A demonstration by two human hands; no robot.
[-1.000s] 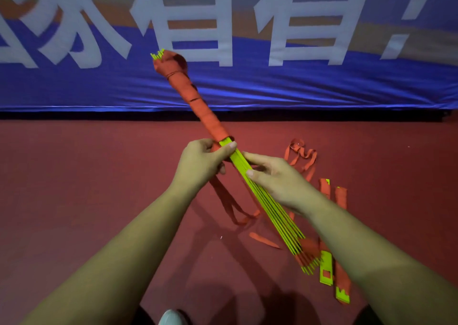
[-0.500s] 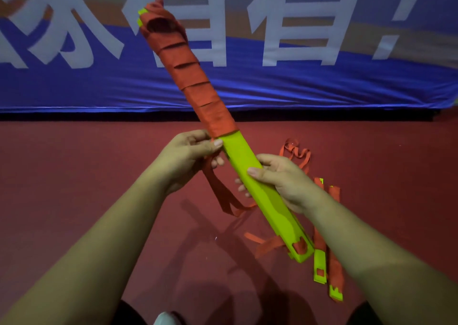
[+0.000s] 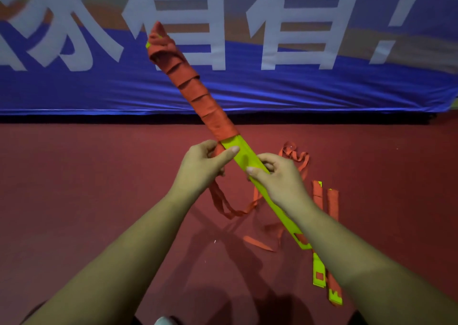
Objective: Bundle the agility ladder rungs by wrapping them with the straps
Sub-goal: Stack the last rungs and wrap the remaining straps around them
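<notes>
Looking from the left, we see our left hand (image 3: 203, 162) closed around the bundle of flat yellow-green plastic ladder rungs (image 3: 250, 161), just where the wrapped part ends; its thumb lies across the bare yellow-green face. The bundle is held in the air, tilted, with the far end pointing up and to the left in front of the blue fabric banner with large white characters (image 3: 272, 89). The far half of the bundle is covered by the orange fabric strap (image 3: 198, 94) wound in a spiral. A loose part of this strap hangs down below the left hand and makes a loop above the dark red floor (image 3: 74, 188).

Our right hand (image 3: 277, 178) grips the bare part of the bundle just beside the left hand, fingers curled over its edge. The near end of the bundle passes under the right forearm.

More to the right, two other yellow-green rungs with orange straps (image 3: 327, 238) lie on the floor, and a crumpled loose orange strap (image 3: 295, 156) lies behind the right hand.
</notes>
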